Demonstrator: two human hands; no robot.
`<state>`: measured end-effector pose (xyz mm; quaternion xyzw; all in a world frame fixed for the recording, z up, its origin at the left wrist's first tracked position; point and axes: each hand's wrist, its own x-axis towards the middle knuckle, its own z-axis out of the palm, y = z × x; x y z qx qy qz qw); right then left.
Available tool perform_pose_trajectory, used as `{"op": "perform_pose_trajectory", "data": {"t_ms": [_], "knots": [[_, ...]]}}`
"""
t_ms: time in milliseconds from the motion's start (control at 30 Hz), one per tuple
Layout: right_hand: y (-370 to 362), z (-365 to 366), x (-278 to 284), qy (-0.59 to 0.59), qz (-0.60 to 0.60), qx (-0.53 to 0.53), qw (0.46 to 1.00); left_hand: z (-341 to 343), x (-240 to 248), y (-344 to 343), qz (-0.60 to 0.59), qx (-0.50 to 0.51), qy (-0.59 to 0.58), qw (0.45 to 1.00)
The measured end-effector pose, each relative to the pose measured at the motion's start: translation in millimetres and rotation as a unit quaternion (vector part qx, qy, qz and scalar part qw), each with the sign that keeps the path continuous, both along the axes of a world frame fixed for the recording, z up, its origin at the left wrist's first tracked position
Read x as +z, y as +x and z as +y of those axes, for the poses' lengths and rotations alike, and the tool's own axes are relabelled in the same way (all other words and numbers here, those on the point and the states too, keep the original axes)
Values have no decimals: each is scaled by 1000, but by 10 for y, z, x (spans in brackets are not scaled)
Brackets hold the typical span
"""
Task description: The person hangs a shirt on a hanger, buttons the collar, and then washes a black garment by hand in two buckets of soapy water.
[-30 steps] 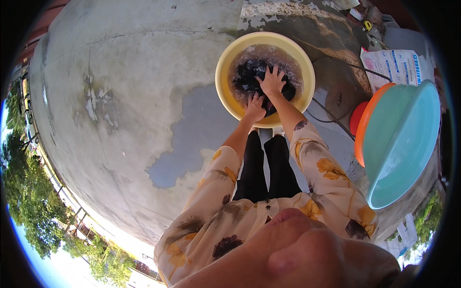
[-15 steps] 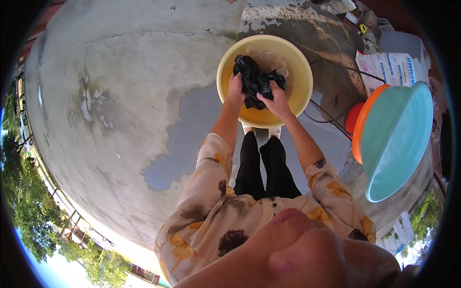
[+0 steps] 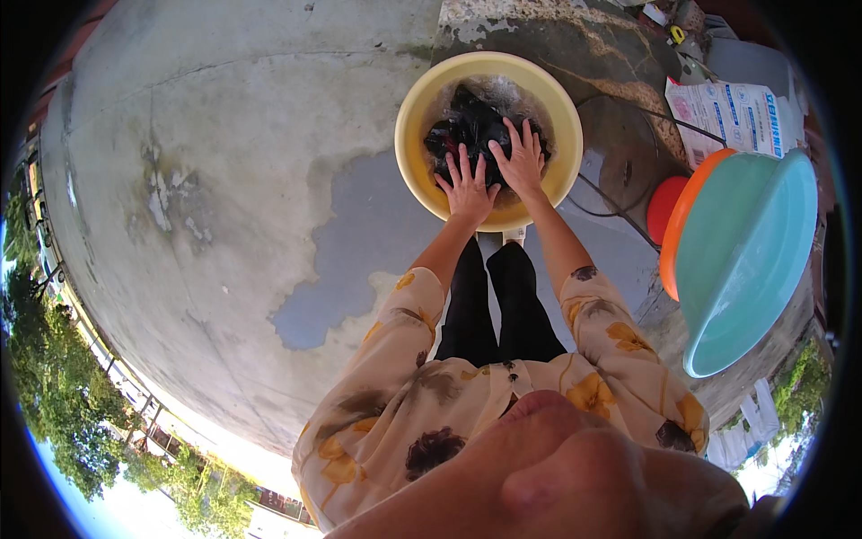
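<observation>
A wet black cloth [image 3: 476, 117], its kind of garment not clear, lies spread in the water of a yellow basin [image 3: 415, 94]. My left hand [image 3: 469, 191] rests on the cloth's near side with its fingers spread. Beside it on the right, my right hand [image 3: 521, 162] also lies on the cloth, fingers stretched out and apart. Both hands are inside the rim, and neither grips the fabric. Part of the cloth is hidden beneath my palms.
Right of the basin, a large teal basin [image 3: 750, 260] leans on its side against an orange basin [image 3: 684, 225] and a red round thing [image 3: 664, 208]. A dark hose [image 3: 620, 212] crosses the wet concrete. Behind lies a printed white sack [image 3: 732, 117].
Both hands have let go of the bunched cloth, which has dropped and spread out in the water. My fingers have opened and now press down flat on it.
</observation>
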<state>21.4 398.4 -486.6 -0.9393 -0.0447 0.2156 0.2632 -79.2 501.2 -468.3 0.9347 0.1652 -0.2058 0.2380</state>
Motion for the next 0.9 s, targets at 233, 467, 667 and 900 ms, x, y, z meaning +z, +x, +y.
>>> {"op": "perform_pose_trajectory", "data": {"t_ms": [233, 467, 667, 900], "knots": [[274, 369, -481, -100, -12, 44, 994, 135, -578, 256, 150, 12, -12, 989], [296, -147, -211, 208, 30, -51, 976, 694, -210, 695, -118, 276, -200, 933], [-321, -78, 826, 223, -90, 255, 936, 633, -306, 1272, -12, 180, -50, 982], [-388, -780, 791, 156, -4, 59, 986, 981, 138, 1049, -239, 185, -136, 944]]}}
